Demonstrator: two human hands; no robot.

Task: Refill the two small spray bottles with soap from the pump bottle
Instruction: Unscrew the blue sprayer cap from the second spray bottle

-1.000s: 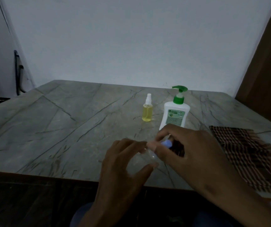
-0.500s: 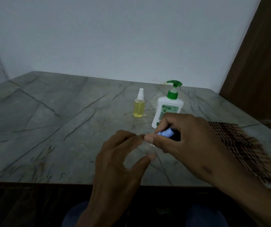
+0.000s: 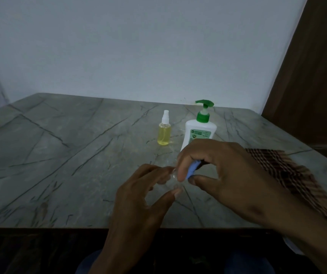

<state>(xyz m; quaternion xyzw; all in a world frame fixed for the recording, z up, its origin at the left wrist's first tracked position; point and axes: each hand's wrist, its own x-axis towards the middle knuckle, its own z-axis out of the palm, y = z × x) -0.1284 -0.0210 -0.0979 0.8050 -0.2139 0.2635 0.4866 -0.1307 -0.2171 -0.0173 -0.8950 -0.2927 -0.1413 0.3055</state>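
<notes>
On the grey veined surface point(image 3: 60, 155), near its front edge: both hands meet over a small clear spray bottle point(image 3: 173, 179).
Left hand point(image 3: 139, 202): comes up from below, fingers and thumb curled round the clear bottle's body, gripping it; the thumb tip lies against the bottle's near side.
Right hand point(image 3: 227, 175): reaches in from the right, fingers curled, pinching the blue cap point(image 3: 192, 171) at the bottle's top between thumb and forefinger.
Clear spray bottle: held low over the surface between the two hands; its glassy body is hard to make out, and whether it touches the surface cannot be told.
Blue cap: tilted, at the right end of the clear bottle; whether it is seated on the neck or loose cannot be told.
Yellow spray bottle point(image 3: 164, 133): upright on the surface beyond the hands, white spray head on, filled with yellow liquid, untouched.
Pump bottle point(image 3: 200, 131): white with a green pump, upright just right of the yellow bottle and apart from it; its lower part is hidden behind the right hand.
Checked cloth point(image 3: 289, 175): brown and cream, lying flat on the right side of the surface, partly under the right forearm.
Backdrop: a pale wall point(image 3: 139, 46) behind the surface, a brown wooden panel point(image 3: 312, 76) at far right.
Lighting: dim, so fine detail on the label is unreadable.
</notes>
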